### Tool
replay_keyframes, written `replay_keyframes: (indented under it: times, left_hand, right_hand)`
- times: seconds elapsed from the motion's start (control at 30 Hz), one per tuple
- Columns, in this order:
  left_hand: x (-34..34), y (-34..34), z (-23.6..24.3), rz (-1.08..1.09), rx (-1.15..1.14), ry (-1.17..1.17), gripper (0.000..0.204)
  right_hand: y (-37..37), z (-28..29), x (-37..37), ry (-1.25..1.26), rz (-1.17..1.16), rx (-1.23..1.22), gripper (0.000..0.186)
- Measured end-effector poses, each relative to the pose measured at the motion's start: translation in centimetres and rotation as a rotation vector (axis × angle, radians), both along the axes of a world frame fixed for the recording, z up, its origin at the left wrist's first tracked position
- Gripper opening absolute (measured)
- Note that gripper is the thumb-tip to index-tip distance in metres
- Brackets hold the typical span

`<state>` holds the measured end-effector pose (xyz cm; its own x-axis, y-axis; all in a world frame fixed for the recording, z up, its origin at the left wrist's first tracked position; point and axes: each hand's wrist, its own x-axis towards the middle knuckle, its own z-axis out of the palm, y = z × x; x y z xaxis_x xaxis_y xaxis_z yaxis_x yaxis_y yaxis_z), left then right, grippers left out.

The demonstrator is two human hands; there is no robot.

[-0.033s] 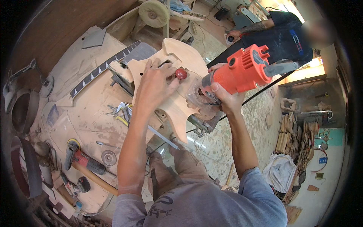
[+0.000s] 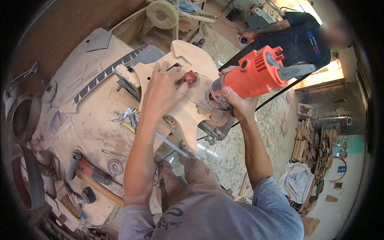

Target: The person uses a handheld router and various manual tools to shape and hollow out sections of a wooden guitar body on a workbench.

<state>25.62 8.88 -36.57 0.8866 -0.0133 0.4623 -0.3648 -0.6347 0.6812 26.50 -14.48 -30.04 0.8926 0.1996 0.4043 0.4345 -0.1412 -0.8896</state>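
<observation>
An unfinished pale wood guitar body (image 2: 187, 116) lies on a vise-like metal support (image 2: 212, 134) at the bench edge. On it rests an orange-red trim router (image 2: 252, 76), tilted to the right, with a clear base plate (image 2: 204, 98) and a round red knob (image 2: 190, 77). My right hand (image 2: 240, 102) is wrapped round the router's lower housing, thumb towards me. With thumb and forefinger my left hand (image 2: 166, 86) holds the red knob; its other fingers lie on the wood. The router bit is hidden from sight.
A guitar neck with inlays (image 2: 112, 70) lies on the dusty bench (image 2: 100, 134). Pliers (image 2: 130, 118), an angle grinder (image 2: 90, 168) and a disc (image 2: 115, 166) are to the left. Another person (image 2: 296, 40) stands at the far right. A black cable (image 2: 276, 96) trails behind the router.
The router and its red knob have shifted very slightly left, with both my hands still on them. The other person has moved a little.
</observation>
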Motion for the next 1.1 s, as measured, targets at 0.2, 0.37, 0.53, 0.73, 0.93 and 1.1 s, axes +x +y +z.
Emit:
replay_keyframes:
  times: [0.2,0.37,0.53,0.73,0.93,1.1]
  left_hand:
    - [0.0,0.5,0.9,-0.029,0.001,0.103,0.031]
    - [0.1,0.5,0.9,-0.044,0.005,0.102,0.035]
    - [-0.1,0.5,0.6,-0.044,0.056,0.073,0.04]
    - [-0.2,0.5,1.7,-0.062,-0.003,0.152,0.035]
    - [-0.1,0.3,1.7,0.011,-0.057,0.216,0.033]
    - [0.2,0.6,0.8,-0.045,-0.044,0.178,0.04]
  right_hand:
    - [1.0,0.5,0.2,0.011,0.009,0.073,0.062]
    - [0.2,0.5,0.2,0.031,0.008,-0.032,0.064]
    - [-0.2,0.4,-0.6,0.011,0.012,-0.019,0.066]
    - [0.2,0.4,0.5,-0.01,0.055,-0.003,0.067]
    - [0.1,0.1,2.1,-0.03,0.075,-0.048,0.066]
    - [-0.6,-0.4,1.9,-0.047,0.07,-0.053,0.065]
